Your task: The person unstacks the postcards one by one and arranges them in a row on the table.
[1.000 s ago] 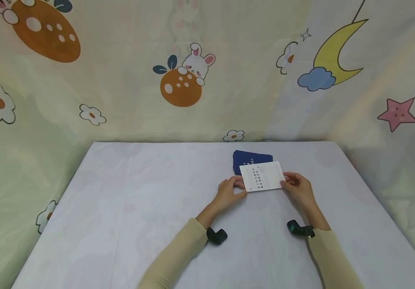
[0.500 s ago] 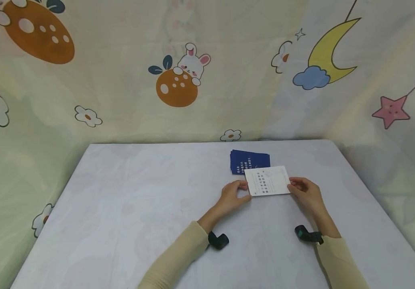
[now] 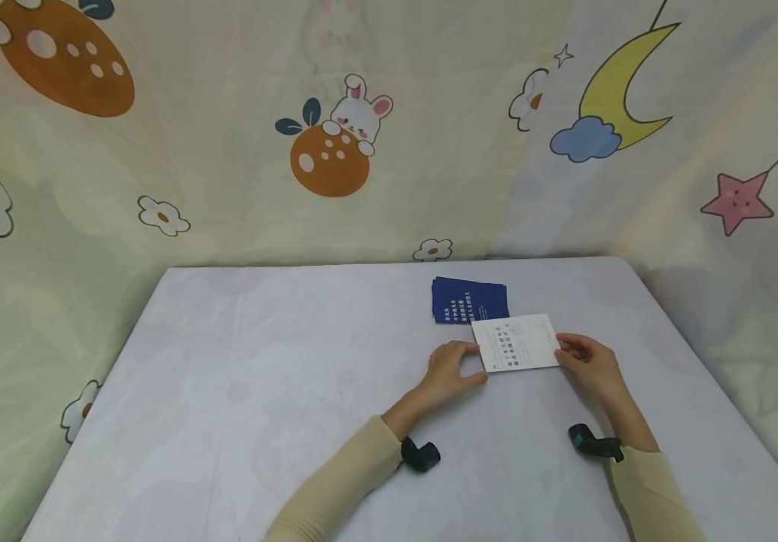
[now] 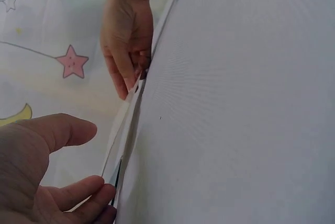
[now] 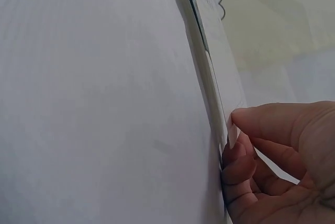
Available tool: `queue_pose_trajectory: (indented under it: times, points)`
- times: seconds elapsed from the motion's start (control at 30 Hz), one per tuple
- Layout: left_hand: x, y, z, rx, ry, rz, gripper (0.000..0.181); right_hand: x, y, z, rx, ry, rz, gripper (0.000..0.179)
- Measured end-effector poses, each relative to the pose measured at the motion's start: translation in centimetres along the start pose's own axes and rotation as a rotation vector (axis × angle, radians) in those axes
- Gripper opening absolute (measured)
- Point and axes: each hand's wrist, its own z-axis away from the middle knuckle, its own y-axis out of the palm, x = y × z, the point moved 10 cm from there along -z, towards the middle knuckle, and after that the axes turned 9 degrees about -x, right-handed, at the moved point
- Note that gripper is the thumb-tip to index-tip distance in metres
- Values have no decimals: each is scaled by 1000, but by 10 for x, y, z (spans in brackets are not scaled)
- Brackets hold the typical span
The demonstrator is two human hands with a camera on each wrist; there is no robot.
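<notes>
A white card [image 3: 516, 343] printed with rows of dark characters lies low over the right half of the table. My right hand [image 3: 595, 366] pinches its right end between thumb and fingers; the right wrist view shows the thumb [image 5: 269, 124] on the card's face. At the opposite end is my left hand [image 3: 448, 374], thumb and fingers spread. In the left wrist view its fingertips [image 4: 99, 185] touch the card's edge while the thumb [image 4: 73, 130] stands off it. Just behind, a small stack of dark blue cards [image 3: 468, 301] with white lettering lies on the table, its front edge overlapped by the white card.
The table [image 3: 260, 361] has a pale white cover. A patterned curtain [image 3: 226, 135] hangs behind and along both sides. Each wrist carries a black camera, the left one [image 3: 420, 456] and the right one [image 3: 595, 443].
Both hands have moved right and slightly toward the body with the white card, uncovering more of the blue stack. The left thumb and fingers have spread wider apart.
</notes>
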Motion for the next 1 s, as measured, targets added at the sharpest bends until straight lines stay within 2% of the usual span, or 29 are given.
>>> queue_pose_trajectory:
  times: [0.2, 0.33, 0.57, 0.77, 1.0]
  points:
    - [-8, 10, -1, 34, 10, -17, 51, -7, -7, 1, 7, 29, 28, 40]
    - [-13, 16, -3, 48, 35, -62, 51, -11, -12, 1, -2, 28, 44, 40]
    - [-21, 29, -5, 92, 56, -109, 56, -20, -23, 2, -53, 51, 70, 39]
    - [-28, 42, -7, 113, 75, -144, 58, -32, -30, 4, -78, 137, 95, 40]
    - [-37, 54, -8, 148, 81, -186, 61, -46, -34, 4, -88, 261, 75, 47]
